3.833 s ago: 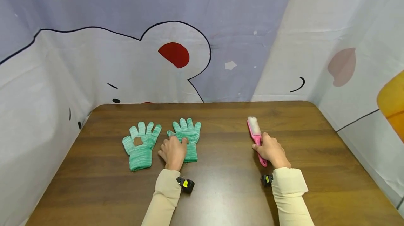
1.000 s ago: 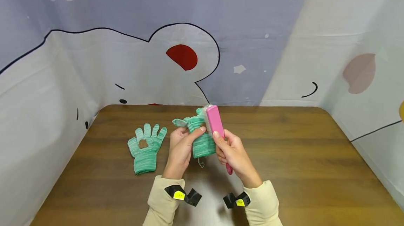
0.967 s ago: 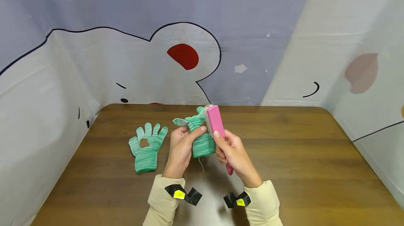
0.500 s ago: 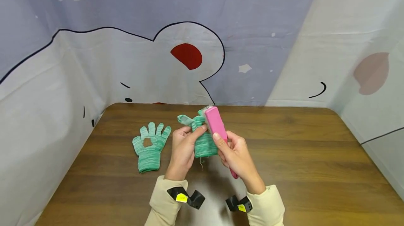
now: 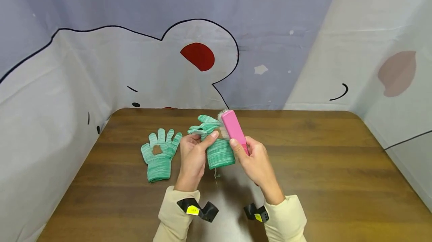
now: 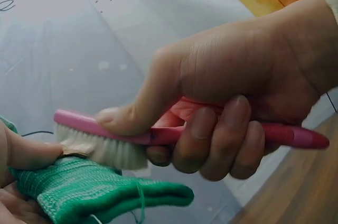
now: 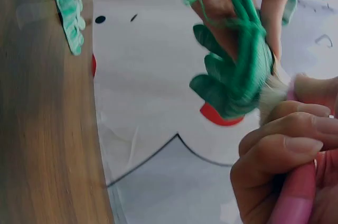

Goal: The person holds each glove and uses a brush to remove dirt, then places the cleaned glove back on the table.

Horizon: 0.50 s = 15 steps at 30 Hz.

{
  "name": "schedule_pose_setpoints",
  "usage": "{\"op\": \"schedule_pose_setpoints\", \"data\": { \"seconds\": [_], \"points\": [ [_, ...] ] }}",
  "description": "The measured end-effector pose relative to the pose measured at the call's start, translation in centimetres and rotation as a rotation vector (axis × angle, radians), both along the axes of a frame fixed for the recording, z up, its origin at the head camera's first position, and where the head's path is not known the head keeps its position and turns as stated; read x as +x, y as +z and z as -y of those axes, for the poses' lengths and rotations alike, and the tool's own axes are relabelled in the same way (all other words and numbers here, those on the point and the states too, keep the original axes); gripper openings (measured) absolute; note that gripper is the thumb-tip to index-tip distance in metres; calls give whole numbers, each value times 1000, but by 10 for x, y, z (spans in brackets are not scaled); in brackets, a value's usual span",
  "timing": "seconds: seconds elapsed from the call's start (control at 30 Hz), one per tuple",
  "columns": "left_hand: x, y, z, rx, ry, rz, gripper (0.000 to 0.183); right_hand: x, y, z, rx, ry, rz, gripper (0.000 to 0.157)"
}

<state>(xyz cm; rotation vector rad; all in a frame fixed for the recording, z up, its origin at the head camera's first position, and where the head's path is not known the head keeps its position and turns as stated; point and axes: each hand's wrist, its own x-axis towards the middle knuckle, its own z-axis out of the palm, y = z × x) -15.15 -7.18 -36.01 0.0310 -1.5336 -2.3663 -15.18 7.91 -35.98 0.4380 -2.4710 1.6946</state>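
Note:
My left hand [image 5: 194,157] holds a green striped knit glove [image 5: 221,154] above the table, thumb on top near a brown patch, the glove's fingers flopping to the far left. A loose thread hangs from its cuff. In my right hand [image 5: 256,163] is a pink brush [image 5: 233,126] with white bristles, gripped by the handle with the thumb along its back. In the left wrist view the bristles [image 6: 105,150] touch the glove by the brown patch, next to the left thumb. A second green glove [image 5: 159,167] with a brown patch lies flat on the table, left of my left hand.
The brown wooden table [image 5: 330,167] spreads out under both hands. Behind it and at the sides hangs a printed cloth [image 5: 263,39]. A black wrist camera [image 5: 199,210] is strapped at each cuff.
Since the earliest frame, both hands have lifted the glove and brush from the table and brought them together. In the last half second, the glove's fingers have shifted and the brush has moved slightly right.

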Motion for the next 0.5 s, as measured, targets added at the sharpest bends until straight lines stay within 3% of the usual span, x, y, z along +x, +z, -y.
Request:
{"op": "schedule_pose_setpoints", "data": {
  "seconds": [0.2, 0.5],
  "points": [
    [-3, -4, -2, -30, 3, -1, 17, -6, -3, -7, 82, -61, 5, 30],
    [-7, -13, -4, -38, -25, 9, 18, -10, -6, -10, 79, -96, 22, 27]
  ]
}}
